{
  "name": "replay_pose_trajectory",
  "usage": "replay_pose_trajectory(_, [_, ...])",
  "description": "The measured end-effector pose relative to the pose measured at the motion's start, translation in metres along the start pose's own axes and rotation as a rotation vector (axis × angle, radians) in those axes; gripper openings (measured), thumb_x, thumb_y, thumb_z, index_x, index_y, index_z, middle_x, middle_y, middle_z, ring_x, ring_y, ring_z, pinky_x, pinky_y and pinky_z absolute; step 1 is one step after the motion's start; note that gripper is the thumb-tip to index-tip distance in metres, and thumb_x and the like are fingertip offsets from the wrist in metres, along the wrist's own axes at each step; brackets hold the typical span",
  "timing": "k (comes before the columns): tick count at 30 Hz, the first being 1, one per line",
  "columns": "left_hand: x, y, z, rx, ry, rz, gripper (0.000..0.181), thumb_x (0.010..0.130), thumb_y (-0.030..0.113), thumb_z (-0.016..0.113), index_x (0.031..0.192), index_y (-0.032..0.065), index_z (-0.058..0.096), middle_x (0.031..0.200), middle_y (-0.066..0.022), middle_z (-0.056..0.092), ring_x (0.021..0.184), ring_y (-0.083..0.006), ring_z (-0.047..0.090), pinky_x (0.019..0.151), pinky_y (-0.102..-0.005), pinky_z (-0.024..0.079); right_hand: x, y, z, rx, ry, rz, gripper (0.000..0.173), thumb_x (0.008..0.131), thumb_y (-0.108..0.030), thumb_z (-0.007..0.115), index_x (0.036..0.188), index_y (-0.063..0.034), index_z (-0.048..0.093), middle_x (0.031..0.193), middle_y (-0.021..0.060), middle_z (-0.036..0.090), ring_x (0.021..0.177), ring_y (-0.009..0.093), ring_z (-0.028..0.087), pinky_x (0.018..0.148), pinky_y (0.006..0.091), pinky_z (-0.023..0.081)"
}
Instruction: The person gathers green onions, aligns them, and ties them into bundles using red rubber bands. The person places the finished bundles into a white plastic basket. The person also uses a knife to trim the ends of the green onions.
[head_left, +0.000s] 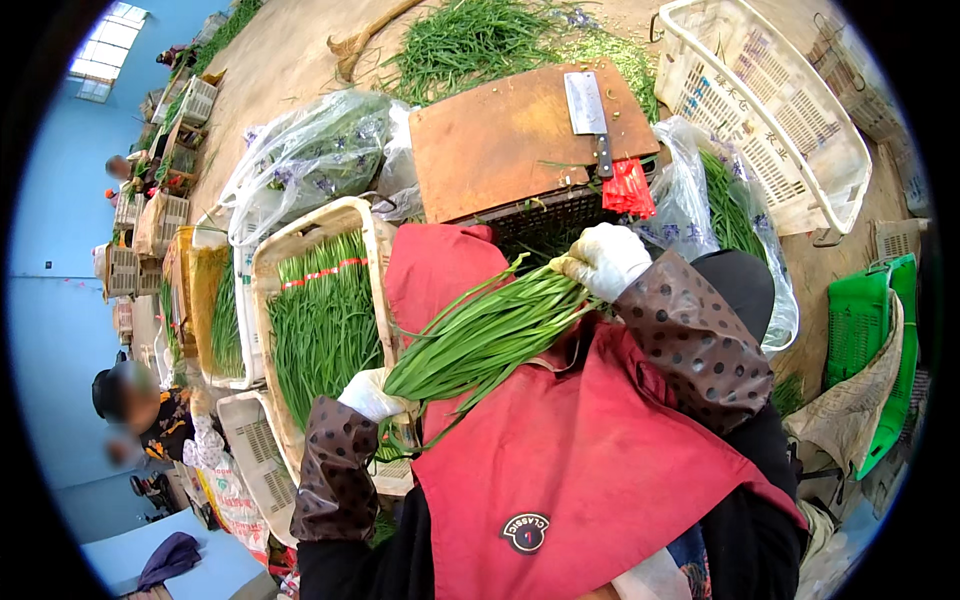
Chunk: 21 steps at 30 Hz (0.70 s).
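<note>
A loose bunch of long green leaves, like garlic chives (487, 330), stretches across my red apron (600, 465). My left hand (373, 395), in a white glove, is closed around the leafy end at the lower left. At the upper right, my white-gloved right hand (609, 261) pinches the paler stem end. Beside my left hand stands a white plastic crate (381, 262) holding chives (322, 322) bound by a red band (324, 274). Beyond my right hand, red strips (628, 189) lie by the edge of a wooden cutting board (495, 146).
A cleaver (589, 109) rests on the board. Plastic bags of greens (322, 150) flank it. Loose greens (465, 45) cover the floor beyond. A large white crate (757, 112) stands far right, near a green crate (862, 322). A person (169, 424) is at the left.
</note>
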<state>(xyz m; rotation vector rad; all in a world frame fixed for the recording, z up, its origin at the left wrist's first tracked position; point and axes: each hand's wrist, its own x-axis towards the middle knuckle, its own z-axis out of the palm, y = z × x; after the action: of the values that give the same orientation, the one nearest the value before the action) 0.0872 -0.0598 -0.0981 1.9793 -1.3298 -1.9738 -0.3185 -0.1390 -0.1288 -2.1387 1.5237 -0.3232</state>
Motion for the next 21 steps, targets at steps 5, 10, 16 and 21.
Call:
replay_pose_trajectory(5, [-0.002, -0.009, -0.002, 0.066, 0.019, -0.086, 0.022, 0.074, -0.002, 0.072, 0.095, 0.0004, 0.066, 0.085, -0.0029, 0.07, 0.07, -0.0101, 0.066, 0.063, -0.0251, 0.055, -0.004, -0.015, -0.012, 0.133, -0.281, -0.01, 0.049, 0.076, -0.036, 0.072, 0.118, -0.0123, 0.065, 0.091, 0.0141, 0.07, 0.088, 0.031, 0.067, 0.081, 0.0393, 0.05])
replay_pose_trajectory(10, [0.001, 0.01, 0.006, 0.088, 0.004, -0.096, 0.022, 0.074, -0.004, 0.072, 0.094, 0.0005, 0.066, 0.082, -0.0045, 0.07, 0.07, -0.0111, 0.066, 0.062, -0.0267, 0.055, -0.003, -0.028, -0.015, 0.022, -0.396, -0.054, 0.076, 0.067, -0.038, 0.078, 0.132, -0.0085, 0.053, 0.107, 0.0147, 0.066, 0.106, 0.034, 0.06, 0.102, 0.0453, 0.035])
replay_pose_trajectory(16, [0.001, 0.0, 0.002, -0.013, -0.018, -0.139, 0.019, 0.075, -0.006, 0.069, 0.092, 0.0009, 0.065, 0.079, -0.0052, 0.069, 0.069, -0.013, 0.066, 0.061, -0.0291, 0.056, 0.002, -0.03, -0.001, 0.172, -0.314, -0.151, 0.075, 0.075, -0.043, 0.073, 0.137, -0.0091, 0.048, 0.109, 0.0166, 0.066, 0.108, 0.032, 0.061, 0.103, 0.0423, 0.037])
replay_pose_trajectory(21, [-0.001, 0.0, 0.004, 0.087, 0.028, -0.031, 0.015, 0.076, 0.0, 0.071, 0.091, 0.0009, 0.067, 0.076, -0.0039, 0.067, 0.063, -0.0117, 0.062, 0.058, -0.0251, 0.051, 0.008, -0.026, 0.011, 0.354, -0.346, 0.193, 0.04, 0.091, -0.042, 0.053, 0.123, -0.0193, 0.062, 0.106, 0.016, 0.067, 0.099, 0.033, 0.064, 0.088, 0.0394, 0.049])
